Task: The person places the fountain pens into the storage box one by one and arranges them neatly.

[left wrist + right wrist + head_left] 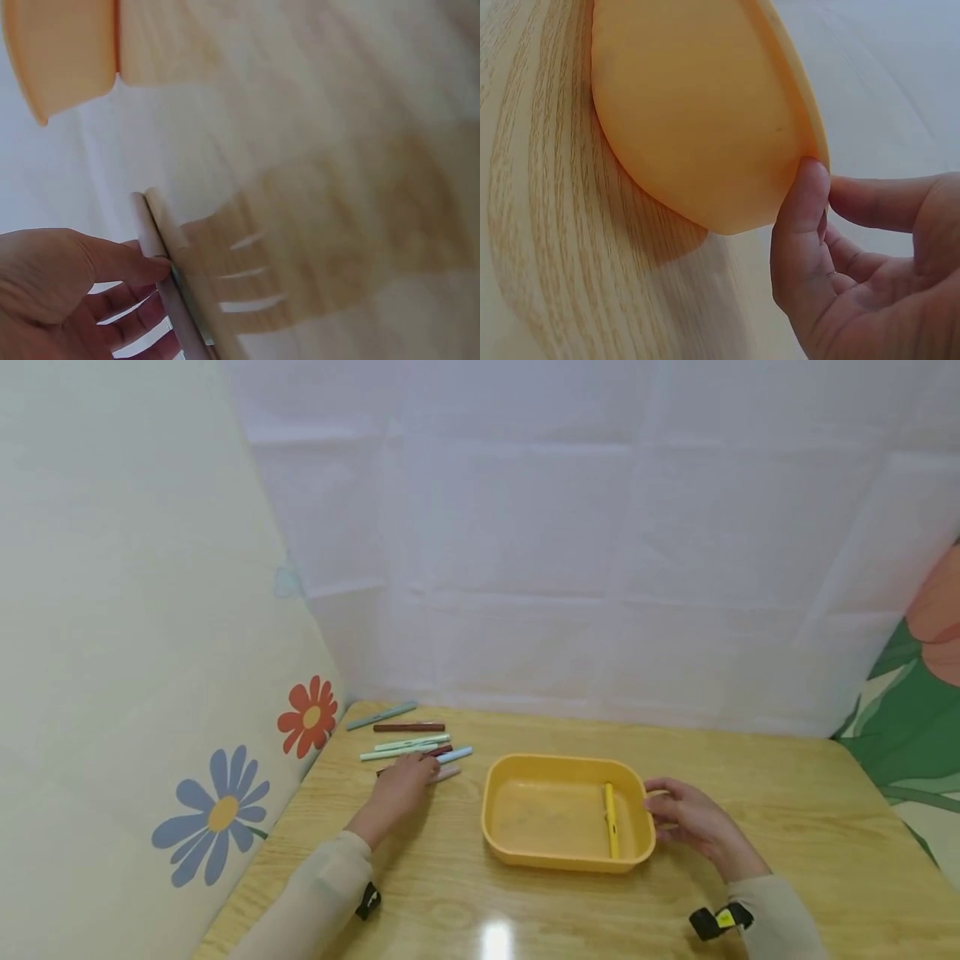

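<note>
Among the pens at the table's left, my left hand pinches a pale pink pen between thumb and fingers. In the head view that pen sticks out past the fingertips. A light blue pen and a dark red pen lie by the same fingers, partly covered. My right hand holds the right wall of a yellow tray, with thumb and fingertips at its rim. One yellow pen lies lengthwise inside the tray near that side.
Behind the left hand lie two mint green pens, a dark brown pen and a teal pen. A white cloth hangs along the table's back edge. Flower-printed sheets flank the wooden table.
</note>
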Tool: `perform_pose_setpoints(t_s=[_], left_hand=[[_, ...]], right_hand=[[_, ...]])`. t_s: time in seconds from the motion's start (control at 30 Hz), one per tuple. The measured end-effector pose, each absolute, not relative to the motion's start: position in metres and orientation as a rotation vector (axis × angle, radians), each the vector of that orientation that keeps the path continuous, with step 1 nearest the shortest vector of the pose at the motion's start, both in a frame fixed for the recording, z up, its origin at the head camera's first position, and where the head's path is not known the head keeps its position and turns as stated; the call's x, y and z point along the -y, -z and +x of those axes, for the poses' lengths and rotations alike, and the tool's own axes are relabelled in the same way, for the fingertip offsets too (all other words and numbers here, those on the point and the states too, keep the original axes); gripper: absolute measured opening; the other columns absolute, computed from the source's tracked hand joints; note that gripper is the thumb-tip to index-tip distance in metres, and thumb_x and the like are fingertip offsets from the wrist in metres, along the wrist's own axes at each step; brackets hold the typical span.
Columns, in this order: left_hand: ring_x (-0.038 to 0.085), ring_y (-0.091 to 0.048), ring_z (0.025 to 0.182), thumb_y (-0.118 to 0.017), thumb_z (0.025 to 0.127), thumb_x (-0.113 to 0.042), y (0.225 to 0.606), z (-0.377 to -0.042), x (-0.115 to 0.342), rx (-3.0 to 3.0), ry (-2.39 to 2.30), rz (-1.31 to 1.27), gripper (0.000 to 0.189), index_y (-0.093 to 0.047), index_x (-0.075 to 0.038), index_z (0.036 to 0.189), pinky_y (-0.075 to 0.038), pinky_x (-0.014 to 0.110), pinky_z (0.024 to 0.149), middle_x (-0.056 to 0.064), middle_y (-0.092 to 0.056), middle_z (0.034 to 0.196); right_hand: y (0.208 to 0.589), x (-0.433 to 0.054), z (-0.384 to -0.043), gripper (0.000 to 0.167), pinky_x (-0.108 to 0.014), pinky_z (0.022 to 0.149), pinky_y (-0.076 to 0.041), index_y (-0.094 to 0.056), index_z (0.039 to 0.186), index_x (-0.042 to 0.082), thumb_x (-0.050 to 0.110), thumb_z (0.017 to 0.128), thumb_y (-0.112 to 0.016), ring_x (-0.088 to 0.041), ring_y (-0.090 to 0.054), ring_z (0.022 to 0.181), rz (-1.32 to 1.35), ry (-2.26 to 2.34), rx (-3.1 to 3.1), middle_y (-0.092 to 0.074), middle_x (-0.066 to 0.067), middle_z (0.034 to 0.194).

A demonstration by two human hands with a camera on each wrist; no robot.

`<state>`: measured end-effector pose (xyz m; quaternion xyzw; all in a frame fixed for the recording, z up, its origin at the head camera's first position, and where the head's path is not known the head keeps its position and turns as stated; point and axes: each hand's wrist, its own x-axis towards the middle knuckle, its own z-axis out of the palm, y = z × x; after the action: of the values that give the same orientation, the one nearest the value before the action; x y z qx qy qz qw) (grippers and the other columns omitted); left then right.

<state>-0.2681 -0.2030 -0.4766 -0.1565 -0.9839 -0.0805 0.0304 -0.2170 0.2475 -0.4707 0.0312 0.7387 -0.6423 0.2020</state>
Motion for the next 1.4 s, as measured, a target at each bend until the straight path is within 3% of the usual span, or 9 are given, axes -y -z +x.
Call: perform_pose_setpoints(t_s=[0.17, 0.37, 0.77, 1.03, 1.17, 1.27, 1.4], left_hand=[[0.036, -0.061, 0.108, -0.062, 0.094, 0.007, 0.476, -0.27, 0.206, 3.107, 0.355, -0.444, 0.025, -0.069, -0.008, 0.113, -0.055, 0.052, 0.09, 0.014, -0.065, 0.113], [0.037, -0.062, 0.111, -0.063, 0.094, 0.005, 0.474, -0.274, 0.204, 3.132, 0.346, -0.459, 0.025, -0.069, -0.005, 0.116, -0.054, 0.052, 0.093, 0.016, -0.066, 0.115], [0.036, -0.064, 0.109, -0.056, 0.101, -0.002, 0.464, -0.274, 0.199, 3.192, 0.345, -0.397, 0.017, -0.066, -0.005, 0.114, -0.055, 0.052, 0.091, 0.017, -0.068, 0.114], [0.037, -0.065, 0.109, -0.062, 0.098, -0.003, 0.467, -0.274, 0.199, 3.154, 0.354, -0.429, 0.018, -0.069, -0.002, 0.115, -0.055, 0.052, 0.091, 0.016, -0.07, 0.112], [0.031, -0.067, 0.092, -0.066, 0.093, 0.0, 0.47, -0.276, 0.201, 3.13, 0.345, -0.473, 0.005, -0.068, -0.004, 0.092, -0.056, 0.048, 0.081, 0.011, -0.069, 0.091], [0.022, -0.061, 0.075, -0.067, 0.09, 0.002, 0.471, -0.277, 0.202, 3.124, 0.356, -0.496, 0.019, -0.061, -0.008, 0.075, -0.052, 0.041, 0.069, 0.006, -0.061, 0.074], [0.02, -0.057, 0.073, -0.066, 0.089, 0.001, 0.468, -0.277, 0.201, 3.149, 0.485, -0.431, 0.008, -0.067, -0.004, 0.083, -0.05, 0.038, 0.067, 0.006, -0.064, 0.079]], right_hand=[[0.471, -0.245, -0.217, 0.047, -0.03, 0.067, -0.059, -0.043, 0.139, -0.008, 0.012, 0.101, -0.059, -0.018, -0.064, 0.086, 0.088, 1.787, -2.067, -0.066, -0.008, 0.104], [0.469, -0.245, -0.218, 0.045, -0.031, 0.067, -0.059, -0.044, 0.139, -0.007, 0.012, 0.1, -0.059, -0.019, -0.063, 0.084, 0.123, 1.774, -2.101, -0.066, -0.009, 0.101], [0.469, -0.245, -0.217, 0.046, -0.031, 0.068, -0.059, -0.043, 0.14, -0.007, 0.012, 0.101, -0.059, -0.019, -0.065, 0.086, 0.115, 1.783, -2.099, -0.067, -0.01, 0.102], [0.469, -0.245, -0.218, 0.047, -0.031, 0.067, -0.059, -0.044, 0.14, -0.007, 0.011, 0.1, -0.06, -0.02, -0.064, 0.084, 0.147, 1.77, -2.12, -0.066, -0.01, 0.102], [0.469, -0.244, -0.218, 0.047, -0.032, 0.067, -0.059, -0.044, 0.14, -0.007, 0.011, 0.099, -0.061, -0.02, -0.064, 0.083, 0.158, 1.763, -2.134, -0.066, -0.01, 0.101], [0.469, -0.244, -0.218, 0.048, -0.031, 0.066, -0.059, -0.044, 0.14, -0.007, 0.012, 0.1, -0.061, -0.02, -0.065, 0.083, 0.164, 1.766, -2.133, -0.067, -0.01, 0.101], [0.468, -0.244, -0.218, 0.048, -0.031, 0.067, -0.059, -0.043, 0.141, -0.007, 0.012, 0.1, -0.061, -0.019, -0.065, 0.084, 0.173, 1.768, -2.128, -0.067, -0.01, 0.102]])
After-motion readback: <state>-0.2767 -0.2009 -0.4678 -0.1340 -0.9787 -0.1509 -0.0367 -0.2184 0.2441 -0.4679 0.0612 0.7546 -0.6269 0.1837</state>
